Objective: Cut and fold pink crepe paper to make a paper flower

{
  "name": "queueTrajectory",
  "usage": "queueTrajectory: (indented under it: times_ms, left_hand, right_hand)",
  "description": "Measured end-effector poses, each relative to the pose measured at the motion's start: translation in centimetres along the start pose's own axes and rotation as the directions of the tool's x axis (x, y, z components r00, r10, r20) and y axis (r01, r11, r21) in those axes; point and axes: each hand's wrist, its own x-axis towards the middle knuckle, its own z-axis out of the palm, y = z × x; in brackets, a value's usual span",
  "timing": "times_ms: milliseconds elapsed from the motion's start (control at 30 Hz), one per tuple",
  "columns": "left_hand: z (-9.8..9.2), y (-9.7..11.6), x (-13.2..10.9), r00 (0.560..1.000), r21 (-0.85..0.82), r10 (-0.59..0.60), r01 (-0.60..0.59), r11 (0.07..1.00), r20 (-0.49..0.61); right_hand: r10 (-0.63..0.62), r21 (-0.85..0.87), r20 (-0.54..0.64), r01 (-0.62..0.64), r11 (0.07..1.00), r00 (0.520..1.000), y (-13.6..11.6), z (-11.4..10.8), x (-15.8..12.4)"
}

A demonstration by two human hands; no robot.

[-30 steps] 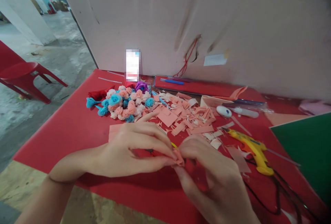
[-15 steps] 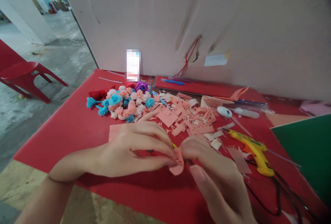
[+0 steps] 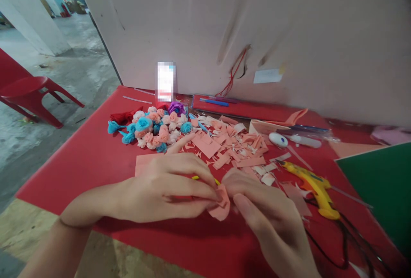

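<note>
A small folded piece of pink crepe paper [image 3: 221, 209] is held just above the front of the red table [image 3: 180, 243]. My left hand [image 3: 173, 186] pinches it from the left between thumb and fingers, its index finger stretched away. My right hand [image 3: 269, 218] closes on the paper's right edge, its thumb and forefinger bent inward; their tips are partly hidden. Behind the hands, a thin yellow thing [image 3: 195, 178] shows in part, too covered to name. A flat pink paper sheet [image 3: 143, 164] lies partly under my left hand.
Pink paper scraps [image 3: 237, 141] spread behind the hands, beside a heap of blue, pink and purple paper flowers [image 3: 150, 128]. A yellow glue gun [image 3: 313, 183] with a dark cord lies right, near a green board [image 3: 379, 183]. A phone [image 3: 165, 81] leans on the wall.
The pink paper piece has turned slightly and shows more of its face. My right fingers have shifted a little to the left, and more of the yellow thing is visible.
</note>
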Motion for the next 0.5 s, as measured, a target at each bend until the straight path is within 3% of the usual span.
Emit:
queueTrajectory:
  times_ms: [233, 400, 467, 500]
  left_hand:
    - [0.6, -0.2, -0.6, 0.99, 0.211, 0.129, -0.114, 0.971, -0.057]
    - [1.9, -1.0, -1.4, 0.919, 0.387, 0.351, -0.263, 0.884, -0.177]
    - [2.3, -1.2, -1.6, 0.933, 0.331, 0.314, -0.245, 0.911, -0.174]
    - [2.4, -1.2, -1.7, 0.957, 0.28, 0.234, -0.18, 0.943, -0.173]
  right_hand:
    - [0.064, 0.111, -0.031, -0.061, 0.992, 0.997, 0.5, 0.3, -0.1]
    - [0.099, 0.224, -0.011, -0.094, 0.97, 0.995, 1.2, 0.4, -0.7]
    - [0.11, 0.247, 0.008, -0.109, 0.963, 0.994, 1.3, 0.4, -0.7]
    - [0.114, 0.25, 0.016, -0.114, 0.961, 0.993, 1.4, 0.5, -0.7]
